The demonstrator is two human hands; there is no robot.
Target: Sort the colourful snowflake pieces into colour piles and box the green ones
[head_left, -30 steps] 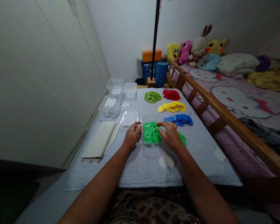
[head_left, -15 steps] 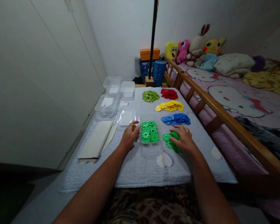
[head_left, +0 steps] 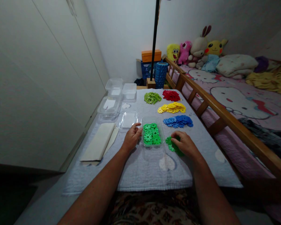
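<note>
A clear plastic container [head_left: 153,120] holding dark green flower-shaped discs [head_left: 151,135] sits on a pale quilted cloth [head_left: 140,168]. My left hand [head_left: 132,137] rests against the container's left wall, fingers curled on its rim. My right hand [head_left: 184,144] lies on a small pile of loose dark green discs [head_left: 170,143] just right of the container, fingers bent and gathering them.
Piles of blue [head_left: 178,121], yellow [head_left: 171,108], red [head_left: 171,95] and light green discs [head_left: 152,97] lie beyond. A lid [head_left: 128,120], more clear containers [head_left: 109,107] and a folded cream cloth [head_left: 100,143] sit left. A wooden bed rail [head_left: 215,112] runs along the right.
My right hand left the container, moved right onto the loose green pile and curled its fingers over the discs. The left hand stayed on the container.
</note>
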